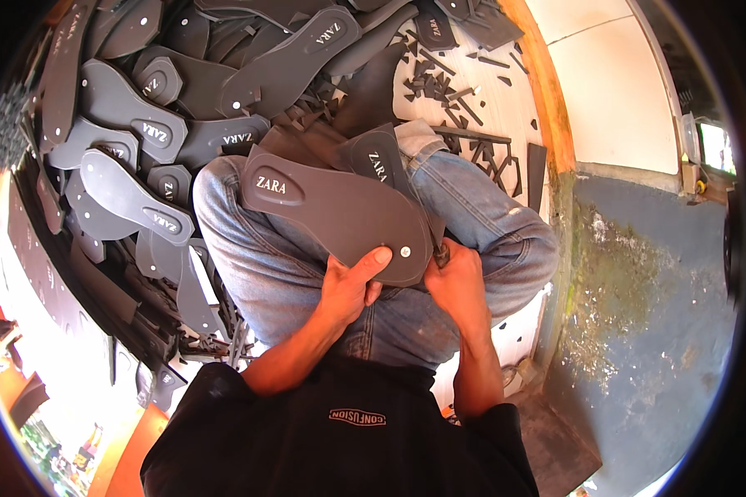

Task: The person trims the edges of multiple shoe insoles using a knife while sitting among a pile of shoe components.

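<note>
My left hand (353, 284) grips the toe end of a dark grey shoe insole (340, 203), thumb on top and fingers underneath. The insole lies tilted above my crossed legs, with a raised heel patch with pale lettering and a small white round mark near the toe. My right hand (456, 286) is closed round the short dark handle of a knife-like tool (443, 255) right beside the insole's toe edge. Most of its blade is hidden or too dark to make out. A second insole (376, 161) rests partly under the held one.
A large heap of similar insoles (137, 108) spreads to the left and far side. Black offcut strips and scraps (452, 91) litter the pale floor beyond my right knee. An orange-yellow edge (547, 91) borders it, with a worn blue-grey floor (646, 282) on the right.
</note>
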Motion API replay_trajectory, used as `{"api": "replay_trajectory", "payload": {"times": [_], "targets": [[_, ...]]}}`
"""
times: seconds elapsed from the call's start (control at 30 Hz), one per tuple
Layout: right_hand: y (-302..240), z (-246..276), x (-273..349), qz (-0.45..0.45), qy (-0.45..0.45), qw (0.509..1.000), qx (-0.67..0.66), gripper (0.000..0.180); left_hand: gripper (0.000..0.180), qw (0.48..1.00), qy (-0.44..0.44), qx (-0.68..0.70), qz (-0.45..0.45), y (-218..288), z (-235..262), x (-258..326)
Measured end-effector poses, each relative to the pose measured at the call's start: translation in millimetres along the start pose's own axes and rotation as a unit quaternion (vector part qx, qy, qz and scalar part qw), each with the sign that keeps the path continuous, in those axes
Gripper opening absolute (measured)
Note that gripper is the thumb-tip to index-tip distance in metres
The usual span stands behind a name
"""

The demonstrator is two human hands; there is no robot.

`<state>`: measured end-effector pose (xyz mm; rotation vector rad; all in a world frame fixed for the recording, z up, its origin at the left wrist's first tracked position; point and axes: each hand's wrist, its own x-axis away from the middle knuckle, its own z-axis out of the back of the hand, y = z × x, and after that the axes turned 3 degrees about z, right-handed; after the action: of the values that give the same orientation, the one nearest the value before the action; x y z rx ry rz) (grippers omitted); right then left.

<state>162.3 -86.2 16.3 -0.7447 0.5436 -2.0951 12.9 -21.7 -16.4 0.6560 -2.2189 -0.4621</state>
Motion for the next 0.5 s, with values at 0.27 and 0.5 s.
{"api": "replay_trajectory", "payload": {"times": [0.27, 0.5], "targets": [[4, -7, -26, -0.023, -0.044, 0.983, -0.177, 0.025, 0.03, 0.995, -0.02, -0.059, 0.079, 3, 18, 24], [-12, -16, 5, -0.067, -0.185, 0.914, -0.356, 0.029, 0.039, 0.983, 0.013, -0.179, 0.031, 18, 51, 25]]}}
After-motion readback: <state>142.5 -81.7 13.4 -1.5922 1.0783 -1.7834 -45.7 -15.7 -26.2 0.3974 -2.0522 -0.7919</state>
